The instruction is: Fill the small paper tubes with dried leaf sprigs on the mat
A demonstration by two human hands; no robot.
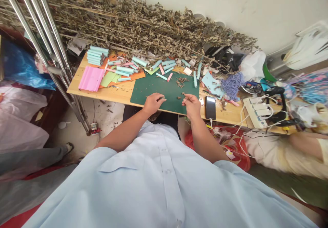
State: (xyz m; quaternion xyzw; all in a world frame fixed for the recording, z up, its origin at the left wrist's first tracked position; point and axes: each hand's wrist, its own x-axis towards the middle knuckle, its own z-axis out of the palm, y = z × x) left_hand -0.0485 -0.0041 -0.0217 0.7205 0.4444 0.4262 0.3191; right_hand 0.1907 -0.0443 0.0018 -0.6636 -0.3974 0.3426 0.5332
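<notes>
My left hand [153, 104] is closed in a pinch over the front of a dark green mat [147, 88], with a small grey-brown tuft of dried leaf [161, 98] at its fingertips. To the right, my right hand [192, 105] is also pinched, its fingers curled, and a tiny brown bit shows at the tips, too small to name. Between the hands there is a gap. Crumbs of dried leaf [181, 81] lie on the mat beyond my right hand. Blue paper tubes [139, 62] and pink ones [169, 77] lie along the mat's back edge.
Bundles of dried leafy stalks [143, 23] fill the back of the table. Left stand stacked blue tubes [94, 56], pink paper [91, 79] and metal crutches [38, 26]. A phone [210, 107], purple cord [232, 84] and a power strip [255, 111] lie right. Another person's arm [306, 146] is at right.
</notes>
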